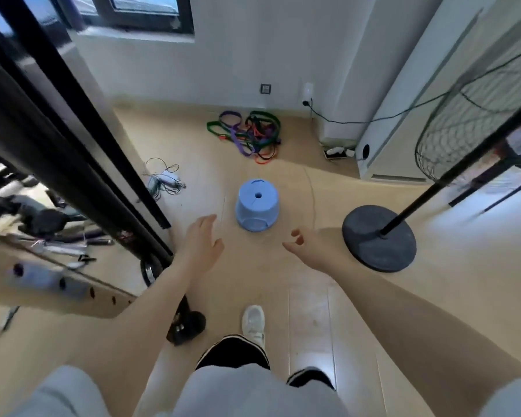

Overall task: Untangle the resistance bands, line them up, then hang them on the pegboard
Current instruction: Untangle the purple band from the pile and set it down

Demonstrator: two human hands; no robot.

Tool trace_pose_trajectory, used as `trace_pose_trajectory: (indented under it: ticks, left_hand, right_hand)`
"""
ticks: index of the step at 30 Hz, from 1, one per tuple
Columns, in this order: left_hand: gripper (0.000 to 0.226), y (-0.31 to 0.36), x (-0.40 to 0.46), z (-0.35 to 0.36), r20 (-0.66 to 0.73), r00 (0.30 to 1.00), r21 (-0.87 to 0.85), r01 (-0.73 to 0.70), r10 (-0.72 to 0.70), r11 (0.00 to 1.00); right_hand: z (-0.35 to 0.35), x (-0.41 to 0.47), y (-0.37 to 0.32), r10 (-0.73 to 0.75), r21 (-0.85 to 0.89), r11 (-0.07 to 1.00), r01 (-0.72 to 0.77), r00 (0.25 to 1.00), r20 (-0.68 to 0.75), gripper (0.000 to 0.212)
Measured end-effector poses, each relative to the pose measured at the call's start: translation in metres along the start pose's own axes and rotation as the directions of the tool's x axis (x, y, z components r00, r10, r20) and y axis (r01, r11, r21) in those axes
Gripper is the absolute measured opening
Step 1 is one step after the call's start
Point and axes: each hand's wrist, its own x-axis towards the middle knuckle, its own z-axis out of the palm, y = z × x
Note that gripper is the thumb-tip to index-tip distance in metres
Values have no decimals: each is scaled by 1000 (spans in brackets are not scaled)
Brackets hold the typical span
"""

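While held out over the pale wooden floor (307,296), left hand (203,242) spread with fingers straight and apart, gripping nothing. Right hand (306,246) loosely curled, thumb and fingers apart, holding nothing. Tangled heap of green, purple, red and black rubber resistance bands (247,133) lying on the floor by the far white wall, well apart from both hands. Between hands and heap, upturned light-blue plastic stool (256,209). To the right, round black stand base (379,237) with slanting pole. Below, 1 white sneaker (253,323).
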Motion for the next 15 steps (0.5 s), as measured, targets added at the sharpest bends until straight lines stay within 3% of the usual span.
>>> trace_pose_trajectory:
  ticks: [5,15]
  left_hand:
    - [58,18,128,-28,21,1000,27,2,-2,1000]
    - [58,103,358,-35,71,988,-15,-136,137,991]
  right_hand:
    - [-73,112,-31,10,48,999,-9,1000,-12,40]
    - [-182,328,-11,92,-20,995,-93,995,-28,51]
